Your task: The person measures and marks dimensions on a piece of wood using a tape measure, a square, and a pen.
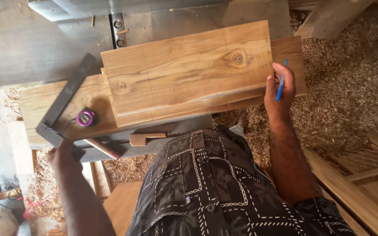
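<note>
- Head view looks straight down on a workbench (31, 48) with a grey metal top, and on the person's patterned dark shirt (206, 188) below it.
- On the bench lies a long wooden plank (57, 100), and on top of it rests a shorter, wider wooden board (184, 74) with two knots and thin pencil lines drawn across its face.
- The right hand (280, 89) is at the right end of the board — the fingertips touch its edge, and the fingers are curled around a blue pen (280, 83), which points up and a little to the right.
- The left hand (62, 153) is at the near left corner of the bench, closed on the corner of a dark steel square (64, 98); the long arm of the square goes diagonally up over the plank, just beside the board's left end.
- A small round tape measure (86, 117), purple and black, sits on the plank between the square and the board.
- A hammer with a wooden handle (123, 143) lies along the near edge of the bench, close to the left hand but not touched by it.
- Wood shavings (342, 87) cover the floor on the right side, and some light planks (355, 188) are stacked at the lower right.
</note>
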